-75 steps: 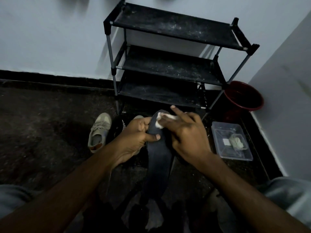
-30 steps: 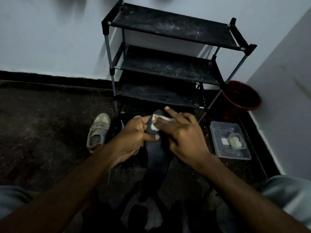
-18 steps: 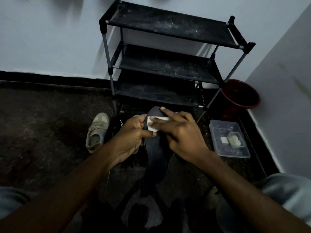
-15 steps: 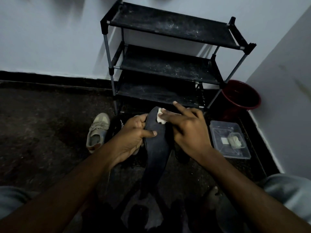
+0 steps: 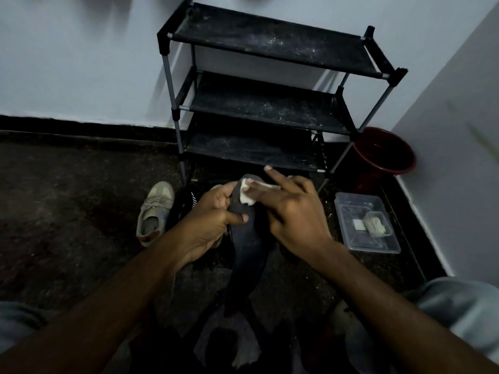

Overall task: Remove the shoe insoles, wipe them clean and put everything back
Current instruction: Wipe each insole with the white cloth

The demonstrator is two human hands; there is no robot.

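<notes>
A long dark insole (image 5: 249, 249) stands tilted in front of me, toe end up. My left hand (image 5: 213, 217) grips its left edge near the top, thumb across the front. My right hand (image 5: 291, 211) presses a small white wipe (image 5: 247, 193) against the insole's toe end, index finger sticking out. A beige sneaker (image 5: 154, 211) lies on the floor to the left. A dark shoe with white stripes (image 5: 186, 202) is partly hidden behind my left hand.
A black three-tier shoe rack (image 5: 259, 103) stands against the wall just beyond my hands. A red bucket (image 5: 384, 152) sits in the right corner. A clear plastic tub (image 5: 364, 222) with small packets lies on the dark floor at the right.
The wipe under my right hand has slid back and forth over the insole's toe end, now sitting toward its left side. My left hand keeps the same grip.
</notes>
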